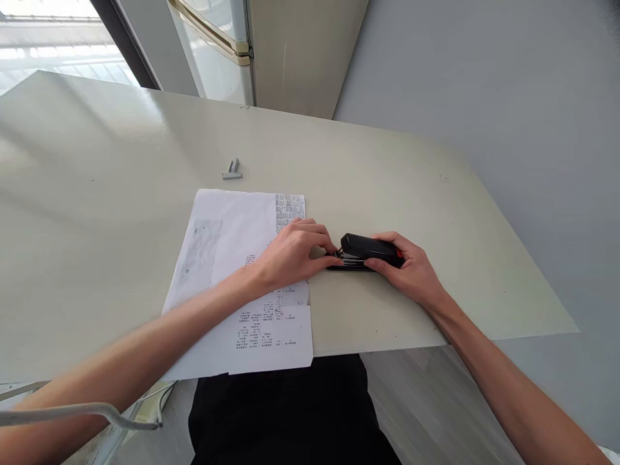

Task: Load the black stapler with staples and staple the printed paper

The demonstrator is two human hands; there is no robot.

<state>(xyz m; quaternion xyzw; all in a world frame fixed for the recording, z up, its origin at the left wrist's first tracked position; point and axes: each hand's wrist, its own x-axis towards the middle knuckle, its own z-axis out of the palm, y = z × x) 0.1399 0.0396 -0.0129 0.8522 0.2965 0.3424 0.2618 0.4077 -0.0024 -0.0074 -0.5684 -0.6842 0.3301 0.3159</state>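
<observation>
A black stapler (372, 245) with a red patch lies on the table, its top arm raised from the base at the front. My right hand (411, 268) is wrapped round its rear end, the thumb on the near side. At the stapler's front end, the thumb and fingertips of my left hand (303, 252) pinch its front part; any small piece between the fingertips is too small to make out. Printed paper sheets (232, 258) lie under my left wrist and forearm, to the left of the stapler. Several strips of staples (232, 170) rest beyond the paper.
The pale table (411, 174) extends to both sides, with its near edge in front of my lap. A refrigerator (295, 51) stands past the far edge and a grey wall (508, 97) runs along the right. A grey cable (82, 412) crosses the lower left.
</observation>
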